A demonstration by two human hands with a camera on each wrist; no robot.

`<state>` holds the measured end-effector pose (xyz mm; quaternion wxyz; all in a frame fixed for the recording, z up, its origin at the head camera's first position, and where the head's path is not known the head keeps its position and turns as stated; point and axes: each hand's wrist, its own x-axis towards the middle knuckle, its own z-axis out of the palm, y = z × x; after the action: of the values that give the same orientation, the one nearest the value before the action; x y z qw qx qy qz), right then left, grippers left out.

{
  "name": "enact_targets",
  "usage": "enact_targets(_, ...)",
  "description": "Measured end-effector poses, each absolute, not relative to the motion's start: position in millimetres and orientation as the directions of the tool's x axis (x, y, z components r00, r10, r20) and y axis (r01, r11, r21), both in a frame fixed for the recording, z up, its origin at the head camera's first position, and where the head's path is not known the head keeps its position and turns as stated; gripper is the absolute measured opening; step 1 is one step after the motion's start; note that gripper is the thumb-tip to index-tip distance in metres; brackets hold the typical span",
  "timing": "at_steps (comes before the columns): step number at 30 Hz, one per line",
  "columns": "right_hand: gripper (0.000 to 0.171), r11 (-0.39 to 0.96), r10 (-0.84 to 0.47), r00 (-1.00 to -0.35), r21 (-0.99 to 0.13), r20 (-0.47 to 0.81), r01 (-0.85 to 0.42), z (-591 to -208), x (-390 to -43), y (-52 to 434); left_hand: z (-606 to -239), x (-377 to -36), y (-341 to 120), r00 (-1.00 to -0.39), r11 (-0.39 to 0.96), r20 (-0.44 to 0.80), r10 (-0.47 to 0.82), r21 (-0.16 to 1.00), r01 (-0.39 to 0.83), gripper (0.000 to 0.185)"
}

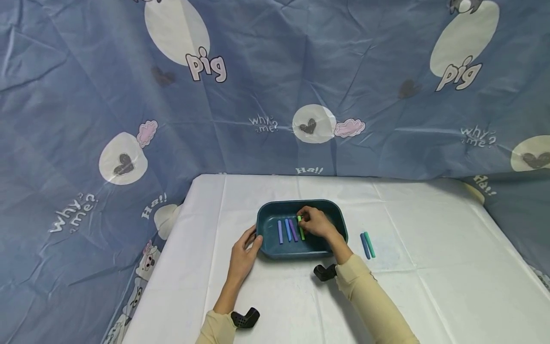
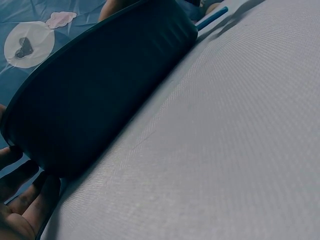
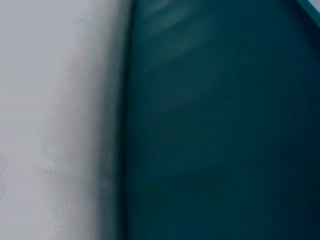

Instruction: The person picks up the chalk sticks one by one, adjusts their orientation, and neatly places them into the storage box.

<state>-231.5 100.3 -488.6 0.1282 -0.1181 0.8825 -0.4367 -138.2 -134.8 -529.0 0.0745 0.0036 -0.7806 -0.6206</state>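
A dark teal rectangular tray (image 1: 268, 253) with rounded corners sits on the white table. Inside it, a pale purple chalk stick (image 1: 280, 232), a blue one (image 1: 288, 230) and a purple one (image 1: 293, 230) lie side by side. Over the tray, my right hand (image 1: 314, 222) pinches the upper end of a green chalk stick (image 1: 302, 234), beside the purple one. At the tray's left end, my left hand (image 1: 242, 255) grips the rim, its thumb at the near corner. The left wrist view shows its fingers (image 2: 37, 202) against the outer wall.
Right of the tray, a dark blue chalk stick (image 1: 364, 246) and a teal one (image 1: 370, 244) lie together on the white cloth (image 1: 451, 248), near a faint bluish smudge. A blue printed curtain (image 1: 266, 157) hangs behind the table.
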Motion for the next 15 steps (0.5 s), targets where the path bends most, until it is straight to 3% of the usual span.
enact_targets(4, 0.024, 0.631, -0.309, -0.943, -0.768, -0.121, -0.108, -487.3, -232.9, 95.1, -529.1, -139.2, -135.5, -0.989, 0.234, 0.108, -0.100, 0.969, 0.083, 0.048)
enact_targets(11, 0.023, 0.701, -0.301, -0.946, -0.700, -0.118, -0.136, -488.9, -232.8, 89.3, -493.8, -125.2, -130.8, -0.993, 0.247, 0.093, -0.068, 0.966, 0.073, 0.046)
enact_targets(15, 0.023, 0.717, -0.294, -0.949, -0.683, -0.117, -0.139, -488.3, -232.3, 88.3, -508.6, -131.0, -132.6, -0.993, 0.245, 0.096, -0.073, 0.967, 0.076, 0.047)
